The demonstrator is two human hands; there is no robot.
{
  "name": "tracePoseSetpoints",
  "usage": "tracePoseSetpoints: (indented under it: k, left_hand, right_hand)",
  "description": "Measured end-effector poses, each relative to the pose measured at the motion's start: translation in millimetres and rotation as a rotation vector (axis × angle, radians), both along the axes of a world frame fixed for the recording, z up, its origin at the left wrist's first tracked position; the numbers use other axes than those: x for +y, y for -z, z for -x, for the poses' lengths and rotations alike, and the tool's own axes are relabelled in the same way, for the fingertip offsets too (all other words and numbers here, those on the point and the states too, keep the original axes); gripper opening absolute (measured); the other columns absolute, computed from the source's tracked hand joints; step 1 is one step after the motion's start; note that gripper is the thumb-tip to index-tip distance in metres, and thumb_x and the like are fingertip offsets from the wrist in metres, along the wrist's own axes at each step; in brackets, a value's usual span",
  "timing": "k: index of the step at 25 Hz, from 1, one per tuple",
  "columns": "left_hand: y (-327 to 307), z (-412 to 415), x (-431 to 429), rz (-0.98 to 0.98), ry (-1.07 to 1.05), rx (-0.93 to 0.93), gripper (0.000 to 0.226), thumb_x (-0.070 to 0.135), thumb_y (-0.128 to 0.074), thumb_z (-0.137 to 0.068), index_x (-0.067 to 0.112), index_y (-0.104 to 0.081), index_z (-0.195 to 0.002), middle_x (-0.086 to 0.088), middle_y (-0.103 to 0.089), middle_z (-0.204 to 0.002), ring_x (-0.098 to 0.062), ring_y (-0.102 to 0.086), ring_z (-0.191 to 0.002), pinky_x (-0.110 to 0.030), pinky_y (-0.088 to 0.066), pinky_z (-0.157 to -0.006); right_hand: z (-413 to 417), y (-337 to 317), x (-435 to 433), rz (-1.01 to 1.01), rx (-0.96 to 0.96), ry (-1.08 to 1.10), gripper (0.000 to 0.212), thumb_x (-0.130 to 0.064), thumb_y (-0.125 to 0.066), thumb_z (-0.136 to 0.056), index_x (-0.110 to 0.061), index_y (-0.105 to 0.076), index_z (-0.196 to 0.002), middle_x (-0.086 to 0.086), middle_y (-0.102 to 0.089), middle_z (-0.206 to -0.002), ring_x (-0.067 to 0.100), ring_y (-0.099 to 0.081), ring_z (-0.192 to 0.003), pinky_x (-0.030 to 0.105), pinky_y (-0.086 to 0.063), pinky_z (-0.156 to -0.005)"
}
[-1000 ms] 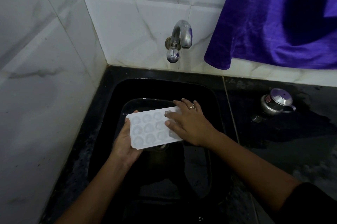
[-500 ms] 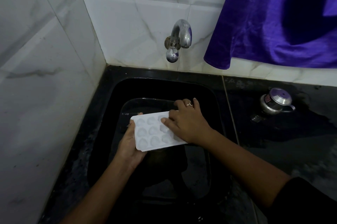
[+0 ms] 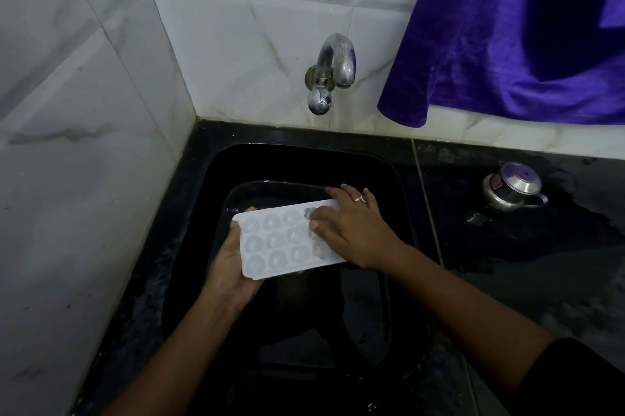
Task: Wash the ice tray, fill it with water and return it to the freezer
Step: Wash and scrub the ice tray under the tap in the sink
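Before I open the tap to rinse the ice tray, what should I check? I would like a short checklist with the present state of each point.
1. Ice tray held over the sink: ok.
2. Left hand grips the tray's left end: ok.
3. Right hand free to reach the tap: not ok, its fingers rest on the tray's right end.
4. Water running: not ok, no stream shows.
5. Tray directly below the spout: cannot tell from this single view.
6. Cavities clean: cannot tell.
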State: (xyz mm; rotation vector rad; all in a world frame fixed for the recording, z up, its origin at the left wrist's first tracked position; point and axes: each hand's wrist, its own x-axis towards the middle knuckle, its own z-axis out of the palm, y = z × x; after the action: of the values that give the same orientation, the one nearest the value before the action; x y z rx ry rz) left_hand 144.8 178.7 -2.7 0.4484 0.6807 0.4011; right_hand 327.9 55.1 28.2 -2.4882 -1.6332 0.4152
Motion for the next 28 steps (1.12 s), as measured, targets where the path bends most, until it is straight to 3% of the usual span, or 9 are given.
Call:
tracePoseSetpoints:
  k: [4,9,11,13,15,18,21,25,28]
  left_hand:
    - [5.8,-1.6,0.5,-0.027,-0.038,0.018,0.048,0.048,-0.035,-0.11,0.026,-0.075,-0.124,-0.022,-0.065,-0.139,-0.04,-0.068,-0.12,-0.054,-0.063,-0.085]
    - [0.9,0.3,-0.7,-0.04,-0.008,0.0,0.056,0.045,-0.031,-0.111,0.024,-0.082,-0.111,-0.018,-0.074,-0.124,-0.034,-0.076,-0.106,-0.048,-0.065,-0.079]
    - [2.2,-0.9,-3.5,-0.031,-0.023,0.012,0.051,0.047,-0.033,-0.111,0.025,-0.077,-0.121,-0.019,-0.07,-0.133,-0.037,-0.073,-0.113,-0.051,-0.064,-0.081]
    - [4.5,0.5,-0.5,-0.024,-0.04,0.013,0.056,0.048,-0.031,-0.111,0.025,-0.083,-0.11,-0.019,-0.071,-0.131,-0.036,-0.073,-0.113,-0.052,-0.064,-0.084]
    - [3.8,1.7,1.7,-0.028,-0.02,0.0,0.058,0.049,-0.033,-0.111,0.019,-0.082,-0.113,-0.02,-0.07,-0.132,-0.036,-0.072,-0.115,-0.051,-0.063,-0.087]
    - [11.0,-0.5,1.0,-0.009,0.005,-0.008,0.054,0.05,-0.035,-0.111,0.017,-0.059,-0.146,-0.023,-0.062,-0.143,-0.043,-0.063,-0.128,-0.053,-0.062,-0.088]
    - [13.3,-0.7,-0.5,-0.009,-0.009,-0.006,0.049,0.048,-0.034,-0.111,0.021,-0.064,-0.139,-0.022,-0.067,-0.136,-0.039,-0.071,-0.116,-0.051,-0.064,-0.081]
    - [15.4,-0.2,-0.2,-0.009,-0.007,0.026,0.05,0.05,-0.036,-0.111,0.022,-0.062,-0.142,-0.021,-0.065,-0.14,-0.04,-0.067,-0.122,-0.052,-0.063,-0.085]
    - [17.5,1.1,2.7,-0.013,-0.022,0.04,0.049,0.05,-0.037,-0.111,0.022,-0.064,-0.14,-0.022,-0.064,-0.142,-0.041,-0.066,-0.124,-0.053,-0.062,-0.085]
  right_hand:
    - [8.4,-0.2,9.4,-0.003,-0.008,0.026,0.06,-0.067,-0.024,-0.101,-0.031,-0.064,-0.128,0.01,-0.031,-0.166,0.033,-0.018,-0.156,0.059,-0.003,-0.126]
    - [3.3,-1.2,4.7,-0.008,-0.032,0.034,0.066,-0.068,-0.015,-0.097,-0.037,-0.064,-0.127,0.01,-0.035,-0.164,0.034,-0.021,-0.154,0.062,-0.007,-0.125]
    - [9.5,0.3,9.6,-0.009,-0.051,0.038,0.059,-0.065,-0.023,-0.101,-0.029,-0.066,-0.123,0.011,-0.037,-0.163,0.033,-0.024,-0.153,0.06,-0.009,-0.124]
    - [9.1,1.0,5.5,-0.02,-0.009,-0.011,0.051,-0.061,-0.031,-0.104,-0.028,-0.064,-0.127,0.012,-0.036,-0.163,0.033,-0.022,-0.154,0.059,-0.007,-0.124]
    - [4.4,1.5,1.4,-0.04,-0.006,-0.017,0.054,-0.063,-0.026,-0.102,-0.034,-0.064,-0.129,0.011,-0.037,-0.162,0.034,-0.023,-0.153,0.062,-0.007,-0.124]
    - [8.5,2.3,10.2,-0.041,-0.054,0.066,0.069,-0.067,-0.016,-0.096,-0.031,-0.07,-0.117,0.011,-0.042,-0.158,0.032,-0.031,-0.149,0.063,-0.012,-0.123]
    - [11.0,1.6,11.7,-0.034,0.005,0.067,0.075,-0.072,-0.013,-0.092,-0.031,-0.071,-0.117,0.009,-0.045,-0.153,0.028,-0.035,-0.146,0.062,-0.012,-0.123]
    - [11.3,4.0,11.5,-0.017,-0.125,0.06,0.072,-0.07,-0.014,-0.095,-0.03,-0.072,-0.112,0.007,-0.047,-0.15,0.029,-0.038,-0.142,0.064,-0.013,-0.122]
    - [10.6,1.1,9.5,-0.02,-0.047,0.034,0.07,-0.071,-0.015,-0.094,-0.034,-0.07,-0.116,0.006,-0.047,-0.15,0.026,-0.035,-0.144,0.063,-0.011,-0.123]
